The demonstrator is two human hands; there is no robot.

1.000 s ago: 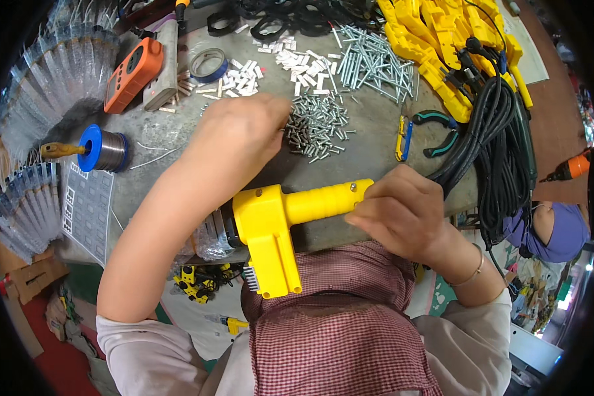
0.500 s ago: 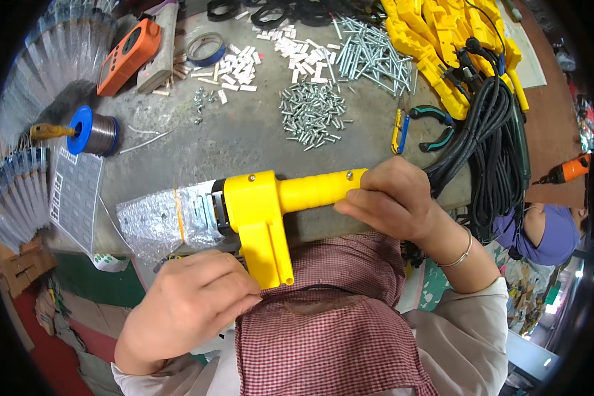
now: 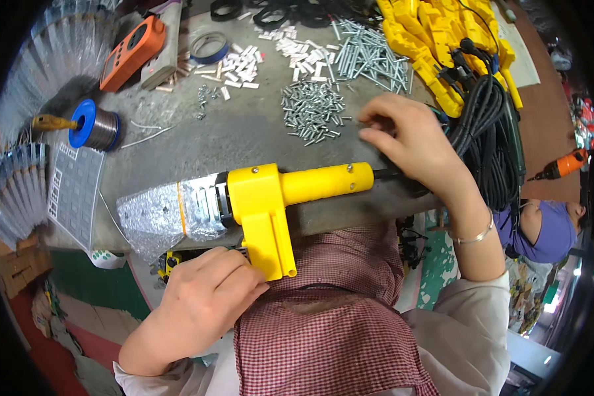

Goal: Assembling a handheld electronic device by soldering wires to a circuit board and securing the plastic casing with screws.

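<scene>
A yellow-handled power tool [image 3: 256,198], its front end in bubble wrap [image 3: 153,211] with an orange band, lies across the table's near edge. My left hand [image 3: 208,284] is closed on the lower yellow grip part that hangs over the edge. The tool's ribbed handle [image 3: 327,181] points right, and a black cord runs from its end beneath my right wrist. My right hand [image 3: 412,135] is off the tool, thumb and fingers apart, with nothing seen in it. It hovers just right of a heap of short screws [image 3: 313,111].
Behind lie long screws [image 3: 371,59], white pieces [image 3: 244,65], a tape roll [image 3: 208,47] and an orange device [image 3: 133,53]. Yellow housings [image 3: 435,39] and coiled black cables [image 3: 485,132] crowd the right. A solder spool [image 3: 98,127] stands left. A person in purple [image 3: 541,231] is beyond the table.
My right hand has let go of the handle and moved up and away toward the screws, now covering the knife and pliers. My left hand keeps its hold.
</scene>
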